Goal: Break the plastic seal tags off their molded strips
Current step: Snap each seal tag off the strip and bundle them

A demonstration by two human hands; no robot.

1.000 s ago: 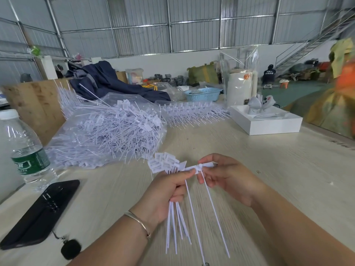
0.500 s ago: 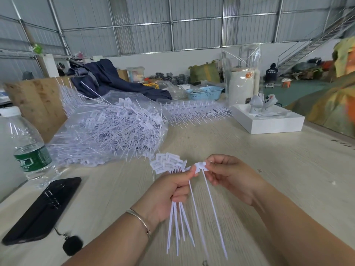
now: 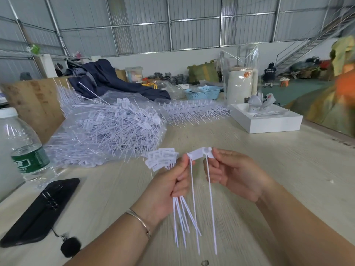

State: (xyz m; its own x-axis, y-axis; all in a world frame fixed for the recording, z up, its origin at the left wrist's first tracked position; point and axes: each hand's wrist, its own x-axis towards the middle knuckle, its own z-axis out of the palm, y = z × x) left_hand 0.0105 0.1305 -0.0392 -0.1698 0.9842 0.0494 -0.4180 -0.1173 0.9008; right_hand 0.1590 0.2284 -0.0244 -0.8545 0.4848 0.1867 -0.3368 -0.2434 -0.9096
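Pinching is the whole story in the head view, the only one given: just below the middle of the frame the left hand (image 3: 169, 186) pinches the left end of a short strip (image 3: 200, 153) with two tags still joined, while its curled fingers also hold a bundle of loose tags (image 3: 162, 158), heads fanned up and to the left, tails hanging below the palm. The right hand (image 3: 235, 173) pinches the strip's right end.

Risks, as I judge them: a hard snap could send a tag flying onto the counter (image 3: 269, 169); the left hand, doing two jobs, may let the bundle slide or spill; a twist in the wrong spot might tear a head or bend a thin tail instead of breaking cleanly at the joint.

Hard to make out: the joint itself is small and white on white, so whether it is already cracked I cannot tell. The right thumb is hidden behind the fingers. Tail tips blur at the lower middle. The heap of tags in a clear bag (image 3: 107, 129) at middle left is too tangled to tell strips from loose pieces.
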